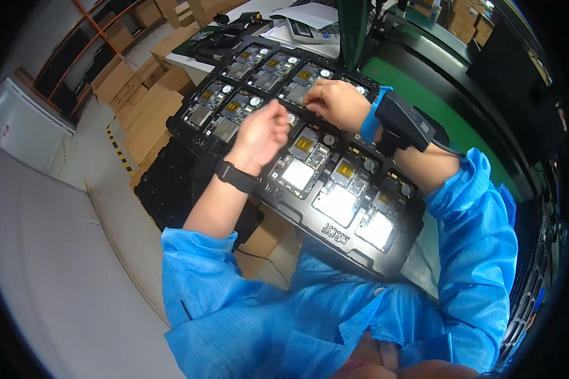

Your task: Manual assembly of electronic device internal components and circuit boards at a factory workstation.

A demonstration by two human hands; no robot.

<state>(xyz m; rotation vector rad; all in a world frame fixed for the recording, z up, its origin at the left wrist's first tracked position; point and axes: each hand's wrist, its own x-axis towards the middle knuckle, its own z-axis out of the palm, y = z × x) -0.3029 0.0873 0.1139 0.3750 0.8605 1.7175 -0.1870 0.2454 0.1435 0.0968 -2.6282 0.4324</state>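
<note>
A black tray (300, 216) lies in front of me, with circuit boards set in rows in its pockets. Each board carries a gold patch, a round silver disc and a shiny metal plate. My left hand (263, 134) hovers over the middle of the tray, its fingers curled in. Whatever it may hold is hidden. Farther right, my right hand (338, 103) bends down with fingertips together by a far-row circuit board (301, 83); I cannot make out anything between them. Closer to me sits another circuit board (305, 158), below both hands.
Cardboard boxes (129, 95) stand on the floor at the left, beside a black crate (171, 183). Behind the tray are a calculator (316, 31) and papers. A dark green post (355, 35) rises at the far side. My right wrist carries a black device (403, 121).
</note>
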